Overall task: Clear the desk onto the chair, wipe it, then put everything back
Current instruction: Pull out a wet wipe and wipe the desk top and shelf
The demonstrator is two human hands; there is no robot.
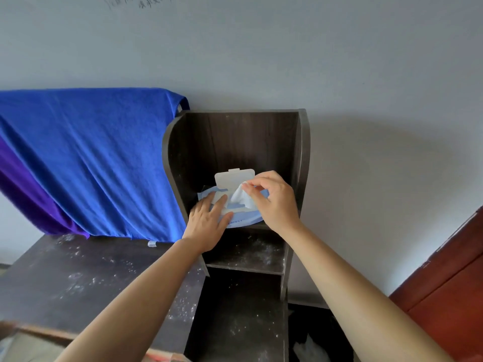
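A light blue pack of wet wipes (239,222) lies on the top shelf of a dark wooden shelf unit (303,152), its white lid (234,179) flipped up. My left hand (209,223) presses flat on the pack's left side with straight fingers. My right hand (271,199) pinches a white wipe (241,195) that sticks partway out of the pack's opening. The dark desk top (78,280) to the left is dusty with white specks.
A blue cloth (91,158) hangs against the wall over the desk's back edge, purple at its left. Lower shelves (248,259) of the unit are dusty. A red-brown wooden door or cabinet (449,291) stands at the right. A white plastic bag (311,348) lies low on the floor.
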